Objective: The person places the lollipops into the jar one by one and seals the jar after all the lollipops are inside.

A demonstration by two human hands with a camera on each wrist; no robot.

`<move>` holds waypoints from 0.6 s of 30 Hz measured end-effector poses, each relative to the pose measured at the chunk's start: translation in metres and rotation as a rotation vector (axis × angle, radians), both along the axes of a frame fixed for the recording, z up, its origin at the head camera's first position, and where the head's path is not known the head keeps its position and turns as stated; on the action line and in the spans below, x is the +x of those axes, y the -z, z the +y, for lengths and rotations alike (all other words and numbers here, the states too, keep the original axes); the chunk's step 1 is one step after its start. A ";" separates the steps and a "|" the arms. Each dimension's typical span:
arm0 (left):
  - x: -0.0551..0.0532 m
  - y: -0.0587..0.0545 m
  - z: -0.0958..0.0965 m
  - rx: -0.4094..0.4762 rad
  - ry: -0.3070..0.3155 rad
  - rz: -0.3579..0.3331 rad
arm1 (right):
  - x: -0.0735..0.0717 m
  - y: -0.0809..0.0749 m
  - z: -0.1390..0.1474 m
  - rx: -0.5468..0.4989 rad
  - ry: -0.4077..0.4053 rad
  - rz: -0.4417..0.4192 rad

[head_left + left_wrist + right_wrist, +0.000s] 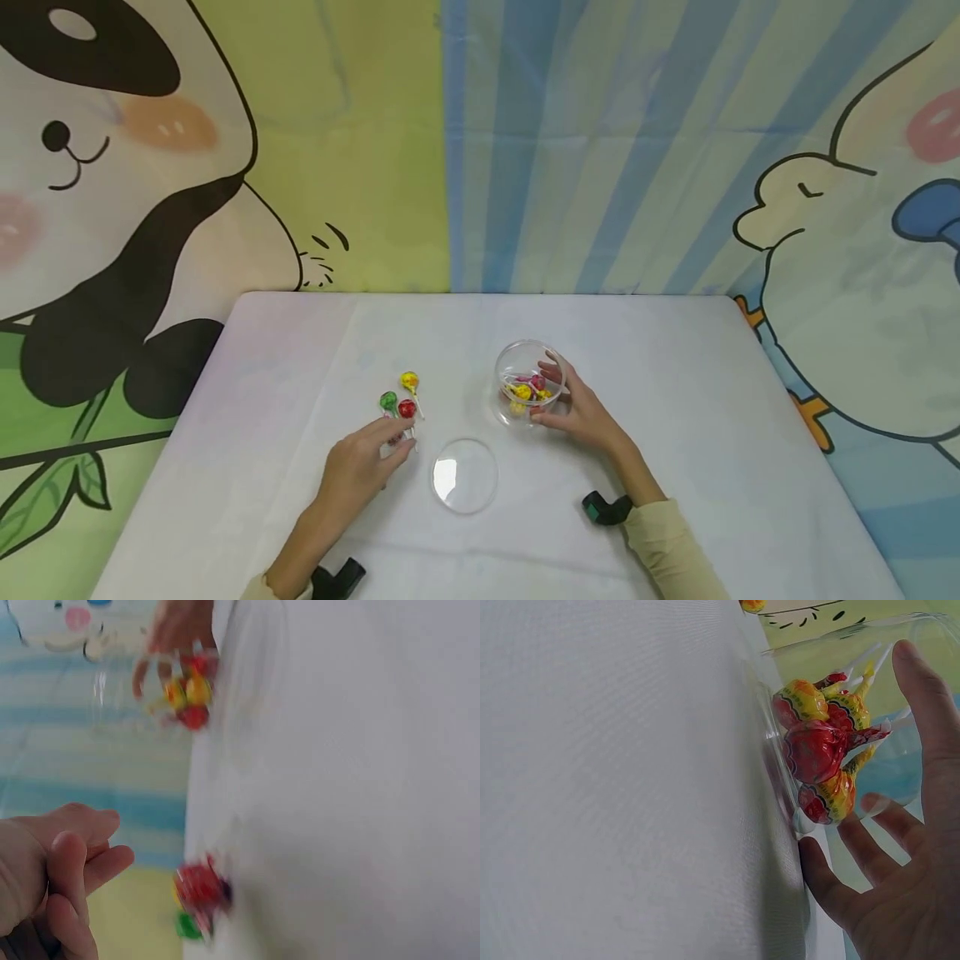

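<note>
Four loose lollipops sit on the table by the left hand: a yellow one [408,380] farthest out, a green one [387,400] and a red one [407,408] nearly together, plus another tucked under the fingers, mostly hidden, colour unclear. Left hand [354,467] hovers at their sticks, thumb and fingertips a narrow gap apart; its wrist view shows nothing in the fingers and the lollipops just beside them. Well apart to the right, the clear jar [499,392], lid off, has several lollipops [816,750] in it, red and yellow-red wraps, sticks angled up. Right hand [583,410] holds the jar round its right side, thumb along the wall, other fingers spread behind and low. Clear lid [465,475] lies flat between the hands, nearer me than the jar. For a clean pick, I'd take one stick at a time, pinching close to the ball so it can't swing, and steer clear of its neighbours; lowering it ball first past the rim looks safest, with the jar held steady but not squeezed. Farther out: a black wrist camera [606,510] by the right sleeve [671,542], pale table [660,358], cartoon wall cloth [390,167] behind
</note>
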State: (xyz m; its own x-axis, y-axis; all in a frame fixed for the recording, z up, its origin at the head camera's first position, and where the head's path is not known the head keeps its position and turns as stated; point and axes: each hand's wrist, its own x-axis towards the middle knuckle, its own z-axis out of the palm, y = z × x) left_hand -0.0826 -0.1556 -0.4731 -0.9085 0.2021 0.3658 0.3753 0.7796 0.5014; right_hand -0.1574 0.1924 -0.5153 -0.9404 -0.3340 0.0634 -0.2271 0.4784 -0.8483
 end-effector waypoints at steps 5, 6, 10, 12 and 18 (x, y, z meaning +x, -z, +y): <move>0.003 0.013 -0.030 -0.012 -0.105 -0.089 | 0.001 -0.008 0.000 -0.004 -0.019 -0.013; 0.002 0.015 -0.033 -0.019 -0.102 -0.068 | 0.000 -0.008 0.000 -0.005 -0.020 -0.011; -0.003 0.025 -0.037 -0.091 -0.018 0.149 | -0.003 0.000 0.002 -0.003 -0.019 0.002; -0.008 0.029 -0.037 -0.159 0.070 0.285 | -0.003 0.000 0.002 0.000 -0.017 0.001; -0.025 0.031 -0.032 -0.407 0.377 0.396 | -0.002 0.001 0.002 -0.006 -0.011 0.005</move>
